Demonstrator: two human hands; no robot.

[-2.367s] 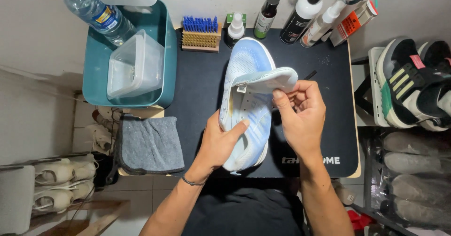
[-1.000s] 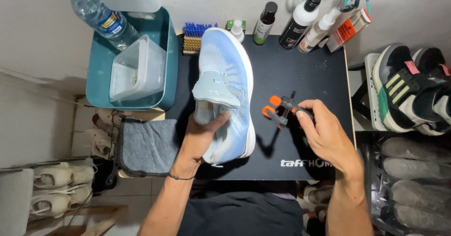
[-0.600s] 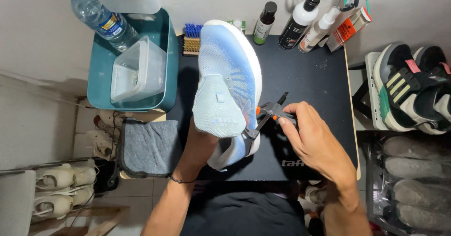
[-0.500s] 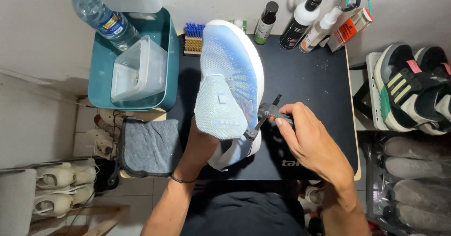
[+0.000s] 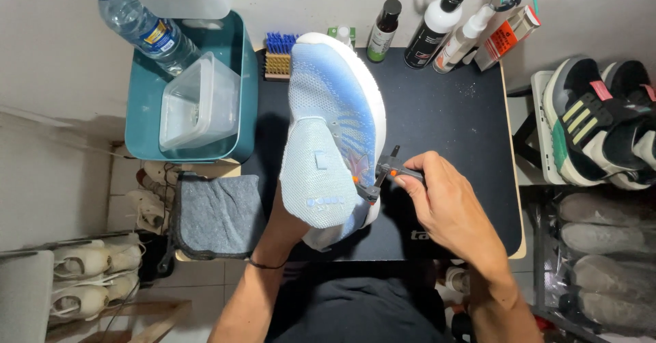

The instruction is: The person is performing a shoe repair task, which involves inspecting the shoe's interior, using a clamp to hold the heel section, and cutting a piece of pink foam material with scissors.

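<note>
Black desk mat (image 5: 451, 131) covers the small table; bottles (image 5: 430, 25) line its far edge by the white wall, next to a blue-bristled brush (image 5: 279, 56). Left of the mat, a teal tub (image 5: 236, 111) holds a clear plastic container (image 5: 198, 104), with a water bottle (image 5: 140, 25) leaning over it. Grey cloth (image 5: 219, 213) lies just below the tub. Shoes sit on racks at both sides, a black-and-white sneaker (image 5: 594, 121) at right.

Your left hand (image 5: 290, 216) is mostly hidden under the light blue knit sneaker (image 5: 331, 131), propping it up off the mat from the heel side, toe pointing away from you; how your fingers close on it cannot be told. Its tongue is folded out toward you.

Your right hand (image 5: 447, 203) pinches a small black-and-orange clamp (image 5: 379, 177), fingers closed on its handles, the clamp's tip touching the sneaker's right side near the collar.
</note>
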